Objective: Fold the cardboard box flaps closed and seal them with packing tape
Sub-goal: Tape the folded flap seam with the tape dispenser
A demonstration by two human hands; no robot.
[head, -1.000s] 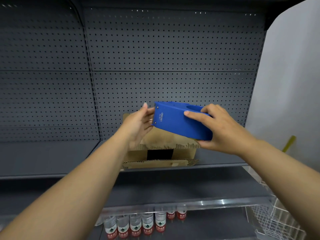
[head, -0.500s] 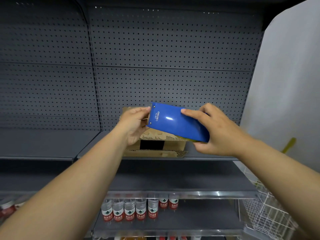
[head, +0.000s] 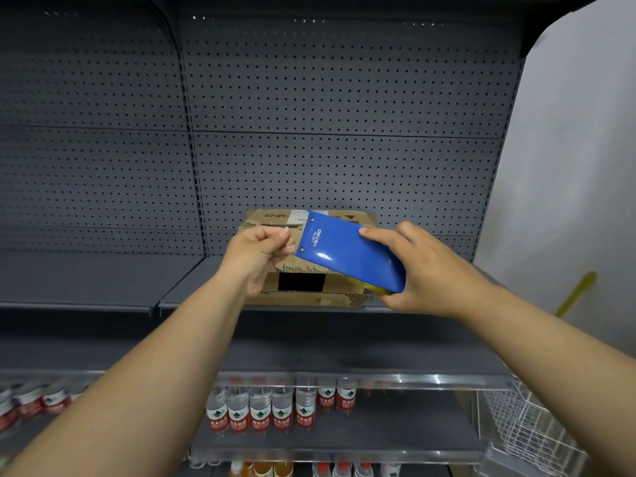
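Fingers: our right hand grips the glossy blue dispenser; our left hand pinches narrow at its front edge, contents unclear.
Box: rough corrugated cardboard, on the grey metal shelf behind the dispenser.

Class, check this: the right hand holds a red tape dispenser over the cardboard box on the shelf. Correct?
Not quite. The head view shows the tape dispenser is blue, not red. The right hand does hold it over the cardboard box on the shelf.
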